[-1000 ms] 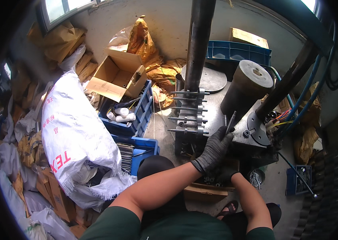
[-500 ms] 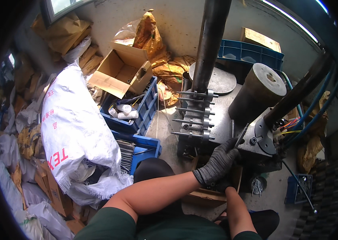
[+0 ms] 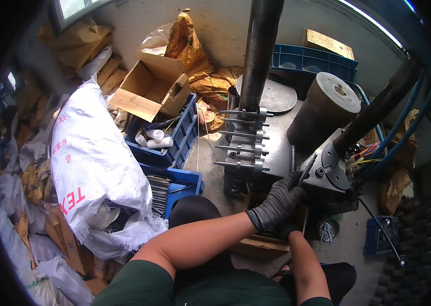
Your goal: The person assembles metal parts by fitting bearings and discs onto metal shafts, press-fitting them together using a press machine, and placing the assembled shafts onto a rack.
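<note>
Plainly, the left hand (image 3: 278, 201), in a grey glove, has its fingers closed around a slim metal rod (image 3: 308, 167), which slants up and to the right over the near edge of a metal worktable (image 3: 278, 133). Below it, the right hand (image 3: 288, 229), in a dark glove, is down in a low cardboard box (image 3: 261, 246); the left hand and forearm cover much of that box, so I cannot tell whether the right hand grips anything. Just beyond the rod's tip lie a small metal ring (image 3: 320, 172) and a slotted round plate (image 3: 335, 171). A thick metal cylinder (image 3: 322, 115) stands behind, and left of it a row of pointed pins (image 3: 243, 149) lies level in holders. Behind the pins a dark upright column (image 3: 260, 56) blocks part of a flat disc (image 3: 279, 97). Right of the box sits a metal pail (image 3: 328, 229) of small pieces; farther right, a ball-ended lever (image 3: 386, 237) crosses in front of a blue bin (image 3: 373, 237). Leftward, a blue crate (image 3: 193, 179) holds long rods, beside a bulging white sack (image 3: 98, 163).
</note>
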